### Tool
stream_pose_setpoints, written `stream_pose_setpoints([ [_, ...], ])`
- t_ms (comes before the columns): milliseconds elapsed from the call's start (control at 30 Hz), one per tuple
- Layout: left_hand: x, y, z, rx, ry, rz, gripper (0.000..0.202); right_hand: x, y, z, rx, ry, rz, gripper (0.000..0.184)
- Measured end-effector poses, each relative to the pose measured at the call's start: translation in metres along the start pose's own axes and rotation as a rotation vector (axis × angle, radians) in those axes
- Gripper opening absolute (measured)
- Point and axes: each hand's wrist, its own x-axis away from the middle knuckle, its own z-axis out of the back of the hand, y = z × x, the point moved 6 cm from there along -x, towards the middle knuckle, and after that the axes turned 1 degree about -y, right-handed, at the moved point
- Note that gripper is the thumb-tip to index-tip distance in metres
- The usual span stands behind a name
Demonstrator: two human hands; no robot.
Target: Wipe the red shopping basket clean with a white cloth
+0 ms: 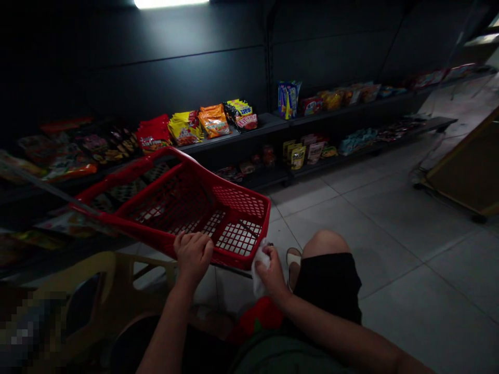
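A red plastic shopping cart [234, 255] with a grid-like basket stands right in front of me, its handle end toward the left. My left hand [194, 254] is closed over the near rim of the basket. In my right hand [273, 272] is a crumpled white cloth [259, 275], pressed against the near right corner of the cart. The fingers of that hand are bent around the cloth. Inside, the basket's floor shows bare mesh with a dark strip across it.
Dark shelves [268, 124] with snack bags run along the back. A yellowish plastic chair [103, 265] stands at lower left. At right is a brown panel on wheels [468, 166]. Pale floor tiles [393, 223] lie between, and my knee [326, 243] juts up beside the cart.
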Motion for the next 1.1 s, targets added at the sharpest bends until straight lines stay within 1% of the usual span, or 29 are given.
stream_pose_setpoints([
  [33, 0.001, -0.001, 0.002, 0.003, -0.004, 0.006, 0.024, 0.012, -0.004, 0.000, 0.013, -0.044, 0.014, 0.031],
  [67, 0.002, -0.001, 0.004, 0.013, -0.012, 0.011, 0.024, 0.020, -0.014, 0.004, 0.026, -0.071, 0.057, 0.028],
  [100, 0.004, -0.002, 0.006, 0.030, -0.022, 0.018, 0.025, 0.023, -0.028, 0.010, 0.038, -0.080, 0.129, 0.024],
  [167, 0.010, -0.005, 0.010, 0.069, -0.048, 0.035, 0.026, 0.018, -0.067, 0.019, 0.055, -0.082, 0.332, 0.019],
  [200, 0.013, -0.007, 0.012, 0.092, -0.055, 0.049, 0.026, 0.013, -0.088, 0.018, 0.067, -0.115, 0.427, 0.019],
  [233, 0.016, -0.008, 0.014, 0.113, -0.060, 0.065, 0.026, 0.007, -0.106, 0.012, 0.090, -0.188, 0.498, 0.020],
  [267, 0.019, -0.009, 0.016, 0.130, -0.066, 0.077, 0.026, 0.002, -0.121, 0.001, 0.128, -0.295, 0.543, 0.022],
  [300, 0.023, -0.009, 0.018, 0.146, -0.073, 0.081, 0.028, -0.001, -0.132, -0.013, 0.185, -0.441, 0.565, 0.024],
  [333, 0.026, -0.009, 0.021, 0.163, -0.083, 0.080, 0.029, -0.002, -0.138, -0.030, 0.258, -0.616, 0.566, 0.027],
  [400, 0.033, -0.007, 0.027, 0.214, -0.095, 0.079, 0.033, 0.004, -0.137, -0.061, 0.412, -0.950, 0.516, 0.032],
  [433, 0.037, -0.005, 0.031, 0.255, -0.098, 0.078, 0.036, 0.007, -0.131, -0.073, 0.470, -1.078, 0.469, 0.033],
  [467, 0.040, -0.004, 0.035, 0.306, -0.097, 0.082, 0.040, 0.011, -0.124, -0.083, 0.502, -1.179, 0.413, 0.033],
  [500, 0.044, -0.003, 0.038, 0.362, -0.095, 0.094, 0.043, 0.013, -0.115, -0.093, 0.510, -1.251, 0.354, 0.033],
  [567, 0.049, -0.004, 0.042, 0.463, -0.059, 0.158, 0.048, 0.015, -0.097, -0.112, 0.476, -1.339, 0.248, 0.030],
  [600, 0.051, -0.007, 0.044, 0.498, -0.022, 0.205, 0.048, 0.014, -0.089, -0.123, 0.443, -1.357, 0.214, 0.028],
  [633, 0.052, -0.010, 0.044, 0.520, 0.021, 0.253, 0.047, 0.010, -0.083, -0.135, 0.401, -1.338, 0.206, 0.024],
  [667, 0.052, -0.013, 0.045, 0.530, 0.066, 0.292, 0.044, 0.002, -0.080, -0.149, 0.359, -1.287, 0.224, 0.021],
  [733, 0.047, -0.021, 0.044, 0.518, 0.149, 0.336, 0.037, -0.019, -0.081, -0.179, 0.310, -1.154, 0.290, 0.017],
  [800, 0.036, -0.031, 0.040, 0.471, 0.207, 0.355, 0.035, -0.045, -0.088, -0.210, 0.319, -1.020, 0.334, 0.015],
  [867, 0.023, -0.047, 0.032, 0.396, 0.227, 0.396, 0.043, -0.069, -0.094, -0.235, 0.326, -0.870, 0.333, 0.016],
  [933, 0.009, -0.068, 0.020, 0.330, 0.219, 0.469, 0.059, -0.082, -0.092, -0.252, 0.290, -0.747, 0.312, 0.020],
  [967, 0.003, -0.079, 0.013, 0.327, 0.202, 0.519, 0.064, -0.083, -0.085, -0.258, 0.267, -0.716, 0.288, 0.021],
  [1033, -0.008, -0.100, -0.001, 0.347, 0.183, 0.607, 0.066, -0.077, -0.062, -0.265, 0.250, -0.671, 0.220, 0.019],
  [1100, -0.018, -0.112, -0.010, 0.350, 0.169, 0.614, 0.067, -0.068, -0.037, -0.270, 0.276, -0.660, 0.190, 0.019],
])
